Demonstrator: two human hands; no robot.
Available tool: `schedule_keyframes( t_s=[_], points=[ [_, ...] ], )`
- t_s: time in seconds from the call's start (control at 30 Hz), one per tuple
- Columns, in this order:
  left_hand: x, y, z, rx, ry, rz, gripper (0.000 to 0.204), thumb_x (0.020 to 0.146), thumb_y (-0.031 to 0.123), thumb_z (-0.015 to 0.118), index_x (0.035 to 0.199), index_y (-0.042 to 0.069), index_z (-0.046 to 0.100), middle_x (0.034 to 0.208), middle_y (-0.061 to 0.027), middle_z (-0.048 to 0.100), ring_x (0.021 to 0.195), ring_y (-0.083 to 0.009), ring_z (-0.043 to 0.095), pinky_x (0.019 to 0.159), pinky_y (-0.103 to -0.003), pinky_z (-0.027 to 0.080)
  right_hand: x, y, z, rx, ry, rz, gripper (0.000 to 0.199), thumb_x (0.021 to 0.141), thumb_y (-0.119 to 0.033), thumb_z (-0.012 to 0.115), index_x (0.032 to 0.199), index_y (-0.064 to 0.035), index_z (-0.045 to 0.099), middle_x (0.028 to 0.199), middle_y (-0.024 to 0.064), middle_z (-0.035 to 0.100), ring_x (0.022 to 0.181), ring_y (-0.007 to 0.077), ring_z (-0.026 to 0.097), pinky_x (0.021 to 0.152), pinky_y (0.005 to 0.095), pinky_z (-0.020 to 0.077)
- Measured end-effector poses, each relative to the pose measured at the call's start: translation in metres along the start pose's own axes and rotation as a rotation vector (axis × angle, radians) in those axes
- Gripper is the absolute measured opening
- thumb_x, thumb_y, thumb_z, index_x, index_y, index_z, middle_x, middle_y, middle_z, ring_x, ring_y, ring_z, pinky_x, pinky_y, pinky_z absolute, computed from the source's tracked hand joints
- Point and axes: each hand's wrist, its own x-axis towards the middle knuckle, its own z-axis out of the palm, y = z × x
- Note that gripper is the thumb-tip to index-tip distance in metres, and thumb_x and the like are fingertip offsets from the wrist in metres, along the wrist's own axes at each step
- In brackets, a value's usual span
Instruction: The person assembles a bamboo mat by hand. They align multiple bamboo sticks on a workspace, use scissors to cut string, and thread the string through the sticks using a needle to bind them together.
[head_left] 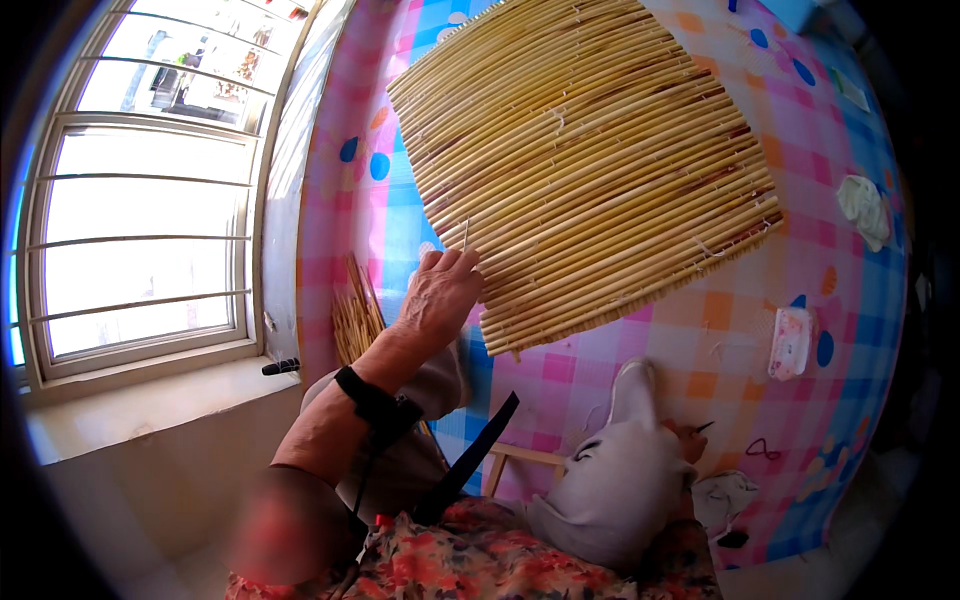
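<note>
A large mat of yellow reeds [590, 170], bound in rows with pale thread, lies spread out before me. My left hand [440, 290] is at its near left edge, fingers bent and pinched together. From them a thin, pale, needle-like rod [466, 235] points up over the reeds. My right hand [687, 441] is low at the right beside my raised knee, which hides part of it. A small dark pointed tip [706, 427] juts from its fingers; the rest of that object is hidden.
A checked, flowered plastic sheet [690, 335] covers the floor. Loose reeds [357, 318] lie left, near a barred window [150, 240]. At right are a white cloth [864, 212], a pink-and-white packet [791, 343] and a dark cord loop [763, 449]. A black strap [480, 450] rises near my lap.
</note>
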Motion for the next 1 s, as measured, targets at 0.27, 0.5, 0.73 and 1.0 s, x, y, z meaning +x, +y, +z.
schedule_keyframes(
  t_s=[0.27, 0.5, 0.73, 1.0],
  points=[
    [-0.034, -0.006, 0.004, -0.212, 0.059, -0.138, 0.016, 0.066, 0.001, 0.06, 0.081, 0.004, 0.057, 0.097, -0.011, 0.057, 0.105, -0.0275, 0.05, 0.092, -0.041, 0.034, 0.02, -0.029, -0.046, 1.048, -0.06, 0.228, 0.019, 0.09, -0.017, 0.049, 0.088, 0.0021, 0.053, 0.07, 0.005, 0.051, 0.055, 0.0142, 0.05, 0.05, 0.0264, 0.0408],
    [-0.057, -0.013, 0.0, -0.648, 0.045, -0.419, 0.01, 0.077, 0.007, 0.058, 0.081, -0.002, 0.058, 0.075, -0.0176, 0.062, 0.075, -0.0334, 0.06, 0.067, -0.039, 0.046, 0.007, -0.216, -0.226, 1.524, -0.21, -0.115, 0.027, 0.092, -0.021, 0.049, 0.111, -0.0014, 0.049, 0.082, 0.0028, 0.052, 0.069, 0.0089, 0.049, 0.051, 0.0228, 0.039],
    [-0.062, -0.017, 0.002, -0.631, 0.038, -0.462, 0.015, 0.081, 0.011, 0.051, 0.081, -0.002, 0.058, 0.079, -0.0236, 0.06, 0.077, -0.0417, 0.058, 0.067, -0.048, 0.046, -0.129, -0.408, -0.298, 1.227, -0.619, -0.437, 0.047, 0.082, -0.021, 0.065, 0.119, -0.0003, 0.045, 0.086, 0.0047, 0.055, 0.061, 0.0097, 0.053, 0.048, 0.022, 0.0463],
    [-0.049, -0.016, 0.035, -0.549, -0.02, -0.233, 0.012, 0.077, 0.01, 0.055, 0.078, 0.001, 0.063, 0.073, -0.0201, 0.061, 0.071, -0.0369, 0.06, 0.063, -0.043, 0.047, -0.125, -0.426, -0.145, 0.847, -0.969, -0.156, 0.035, 0.086, -0.027, 0.061, 0.108, -0.003, 0.049, 0.072, 0.0001, 0.05, 0.052, 0.006, 0.051, 0.044, 0.0208, 0.047]
  ],
)
